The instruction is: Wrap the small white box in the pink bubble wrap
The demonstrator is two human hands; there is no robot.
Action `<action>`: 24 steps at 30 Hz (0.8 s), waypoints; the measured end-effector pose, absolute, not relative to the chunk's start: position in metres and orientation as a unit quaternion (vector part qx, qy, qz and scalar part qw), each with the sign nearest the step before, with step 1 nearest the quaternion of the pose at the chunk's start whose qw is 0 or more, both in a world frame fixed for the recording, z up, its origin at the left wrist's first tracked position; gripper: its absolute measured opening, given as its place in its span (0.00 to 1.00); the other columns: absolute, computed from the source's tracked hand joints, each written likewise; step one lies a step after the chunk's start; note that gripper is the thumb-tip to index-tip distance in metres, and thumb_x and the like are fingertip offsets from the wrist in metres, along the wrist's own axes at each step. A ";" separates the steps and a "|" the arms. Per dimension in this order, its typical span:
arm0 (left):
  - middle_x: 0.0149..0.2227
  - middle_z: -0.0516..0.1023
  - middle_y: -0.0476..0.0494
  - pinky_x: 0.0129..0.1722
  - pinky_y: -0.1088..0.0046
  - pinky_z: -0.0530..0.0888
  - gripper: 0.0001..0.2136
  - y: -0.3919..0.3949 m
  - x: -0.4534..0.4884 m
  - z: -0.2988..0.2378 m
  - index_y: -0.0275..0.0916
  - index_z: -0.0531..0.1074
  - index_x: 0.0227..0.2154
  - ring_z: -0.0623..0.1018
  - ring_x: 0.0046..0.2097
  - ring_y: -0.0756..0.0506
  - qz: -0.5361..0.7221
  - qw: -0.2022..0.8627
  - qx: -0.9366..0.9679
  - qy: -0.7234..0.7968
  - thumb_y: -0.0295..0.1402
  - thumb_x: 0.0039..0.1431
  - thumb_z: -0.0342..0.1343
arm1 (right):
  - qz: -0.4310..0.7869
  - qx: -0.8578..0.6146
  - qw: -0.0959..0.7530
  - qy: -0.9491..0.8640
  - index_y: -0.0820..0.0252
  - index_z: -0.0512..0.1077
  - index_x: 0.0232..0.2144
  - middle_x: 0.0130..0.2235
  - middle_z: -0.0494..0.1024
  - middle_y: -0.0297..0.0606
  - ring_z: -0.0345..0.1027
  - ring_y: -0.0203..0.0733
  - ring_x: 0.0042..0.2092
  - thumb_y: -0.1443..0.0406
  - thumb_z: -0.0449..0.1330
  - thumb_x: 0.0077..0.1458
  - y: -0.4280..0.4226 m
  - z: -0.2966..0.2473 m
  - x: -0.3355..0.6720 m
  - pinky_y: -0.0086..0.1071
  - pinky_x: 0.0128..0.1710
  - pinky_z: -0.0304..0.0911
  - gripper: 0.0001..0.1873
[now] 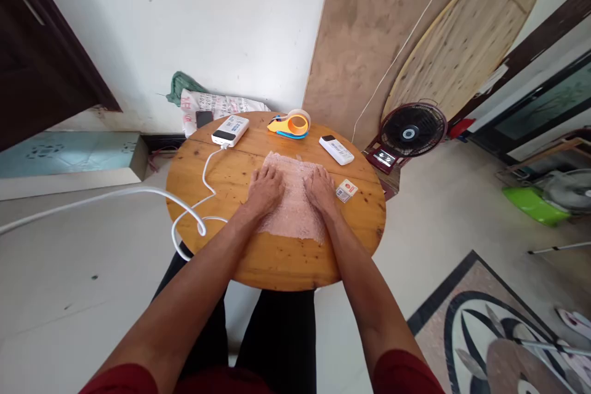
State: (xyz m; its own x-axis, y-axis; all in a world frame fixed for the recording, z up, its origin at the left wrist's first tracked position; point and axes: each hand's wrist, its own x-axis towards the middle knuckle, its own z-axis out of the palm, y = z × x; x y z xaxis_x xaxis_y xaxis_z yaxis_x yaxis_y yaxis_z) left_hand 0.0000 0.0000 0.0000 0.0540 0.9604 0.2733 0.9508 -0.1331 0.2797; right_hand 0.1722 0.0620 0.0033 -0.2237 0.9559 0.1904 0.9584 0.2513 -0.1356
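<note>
A pink, textured cloth (295, 197) lies spread on the round wooden table (277, 265). My left hand (264, 189) rests flat on the cloth's left side, fingers stretched forward. My right hand (321, 189) lies flat on its right side, fingers also stretched out. Neither hand grips anything. Right of my right hand sits a small card packet (346, 190).
At the table's far side lie a white power bank (230, 130) with a white cable (203, 197), an orange tape dispenser (290, 124) and a white remote (337, 149). A fan (412, 130) stands on the floor to the right, and a sack (217, 104) against the wall.
</note>
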 end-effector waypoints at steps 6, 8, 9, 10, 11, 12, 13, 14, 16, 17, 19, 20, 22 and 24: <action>0.61 0.63 0.35 0.59 0.52 0.56 0.20 0.003 -0.001 -0.005 0.37 0.64 0.55 0.60 0.62 0.37 0.195 -0.005 0.731 0.654 0.36 0.64 0.40 | 0.003 -0.612 0.124 -0.781 0.70 0.57 0.60 0.64 0.56 0.53 0.47 0.52 0.64 0.58 0.44 0.63 0.063 0.003 0.173 0.44 0.61 0.46 0.28; 0.60 0.63 0.35 0.59 0.52 0.56 0.20 0.003 -0.001 -0.005 0.37 0.64 0.55 0.60 0.62 0.37 0.190 -0.008 0.730 0.657 0.36 0.64 0.40 | 0.004 -0.609 0.134 -0.782 0.70 0.57 0.60 0.63 0.57 0.52 0.48 0.52 0.64 0.60 0.44 0.63 0.063 0.002 0.173 0.44 0.60 0.47 0.27; 0.60 0.63 0.35 0.59 0.52 0.56 0.20 0.004 -0.001 -0.006 0.37 0.64 0.55 0.60 0.62 0.37 0.189 -0.008 0.729 0.658 0.36 0.64 0.39 | 0.004 -0.609 0.138 -0.781 0.70 0.57 0.60 0.63 0.58 0.52 0.49 0.52 0.64 0.60 0.44 0.63 0.063 0.001 0.174 0.44 0.60 0.47 0.27; 0.61 0.63 0.36 0.59 0.52 0.57 0.19 0.004 -0.001 -0.006 0.38 0.64 0.54 0.60 0.62 0.36 0.188 -0.009 0.727 0.660 0.36 0.64 0.39 | 0.003 -0.608 0.142 -0.781 0.70 0.57 0.60 0.63 0.58 0.51 0.49 0.51 0.63 0.61 0.44 0.62 0.063 0.000 0.174 0.44 0.60 0.47 0.26; 0.60 0.63 0.36 0.59 0.52 0.57 0.19 0.003 0.000 -0.006 0.38 0.64 0.54 0.61 0.62 0.37 0.189 -0.009 0.726 0.661 0.36 0.64 0.39 | 0.003 -0.607 0.145 -0.781 0.70 0.58 0.59 0.63 0.58 0.51 0.49 0.51 0.63 0.62 0.44 0.62 0.064 -0.001 0.174 0.43 0.60 0.47 0.26; 0.60 0.64 0.36 0.59 0.53 0.57 0.19 0.003 0.000 -0.005 0.39 0.65 0.54 0.61 0.62 0.37 0.191 -0.010 0.726 0.660 0.36 0.64 0.40 | 0.005 -0.607 0.147 -0.781 0.69 0.58 0.59 0.63 0.58 0.50 0.49 0.51 0.63 0.63 0.45 0.62 0.064 -0.001 0.175 0.43 0.60 0.48 0.26; 0.60 0.64 0.37 0.59 0.53 0.57 0.19 0.003 0.000 -0.004 0.39 0.65 0.54 0.61 0.62 0.37 0.193 -0.012 0.727 0.659 0.35 0.64 0.40 | 0.007 -0.606 0.148 -0.782 0.69 0.58 0.59 0.63 0.58 0.50 0.49 0.51 0.63 0.63 0.45 0.62 0.064 -0.002 0.176 0.43 0.60 0.48 0.25; 0.60 0.65 0.37 0.59 0.53 0.57 0.18 0.002 0.000 -0.003 0.39 0.65 0.53 0.62 0.61 0.38 0.196 -0.012 0.727 0.658 0.35 0.64 0.40 | 0.009 -0.604 0.150 -0.783 0.69 0.59 0.59 0.63 0.59 0.50 0.50 0.51 0.63 0.64 0.45 0.61 0.064 -0.001 0.176 0.43 0.60 0.48 0.25; 0.59 0.66 0.37 0.59 0.53 0.58 0.18 0.000 0.000 0.000 0.39 0.66 0.52 0.62 0.61 0.38 0.204 -0.007 0.726 0.656 0.35 0.64 0.40 | 0.014 -0.596 0.162 -0.786 0.68 0.59 0.59 0.63 0.59 0.50 0.50 0.50 0.63 0.65 0.46 0.61 0.064 0.000 0.178 0.43 0.60 0.48 0.25; 0.59 0.66 0.36 0.59 0.54 0.58 0.18 0.000 0.000 0.002 0.38 0.67 0.51 0.62 0.61 0.38 0.212 -0.001 0.723 0.657 0.35 0.63 0.40 | 0.016 -0.591 0.174 -0.788 0.68 0.60 0.58 0.63 0.59 0.50 0.51 0.49 0.63 0.65 0.46 0.61 0.063 0.001 0.179 0.42 0.60 0.48 0.25; 0.59 0.66 0.37 0.60 0.55 0.58 0.17 -0.001 -0.001 0.006 0.38 0.68 0.50 0.62 0.62 0.38 0.236 0.008 0.715 0.658 0.33 0.62 0.41 | 0.018 -0.576 0.201 -0.792 0.67 0.63 0.56 0.62 0.60 0.49 0.52 0.47 0.62 0.66 0.45 0.60 0.061 0.004 0.181 0.40 0.61 0.48 0.23; 0.59 0.66 0.38 0.60 0.55 0.57 0.17 -0.002 -0.001 0.008 0.39 0.69 0.49 0.61 0.62 0.39 0.250 0.009 0.714 0.654 0.31 0.61 0.42 | 0.020 -0.567 0.210 -0.796 0.66 0.65 0.55 0.62 0.61 0.48 0.52 0.46 0.62 0.66 0.45 0.60 0.060 0.006 0.182 0.39 0.61 0.48 0.22; 0.59 0.67 0.42 0.62 0.56 0.54 0.16 -0.002 -0.001 0.010 0.40 0.71 0.47 0.60 0.63 0.40 0.269 0.001 0.719 0.641 0.29 0.59 0.44 | 0.023 -0.554 0.212 -0.805 0.63 0.68 0.50 0.60 0.64 0.45 0.53 0.44 0.61 0.66 0.45 0.60 0.058 0.008 0.182 0.38 0.60 0.48 0.19; 0.57 0.69 0.42 0.63 0.55 0.53 0.15 -0.003 0.000 0.010 0.41 0.73 0.44 0.60 0.63 0.40 0.259 -0.001 0.735 0.627 0.29 0.58 0.45 | 0.021 -0.553 0.203 -0.808 0.61 0.70 0.48 0.57 0.67 0.43 0.55 0.45 0.60 0.65 0.46 0.61 0.057 0.008 0.181 0.38 0.59 0.50 0.18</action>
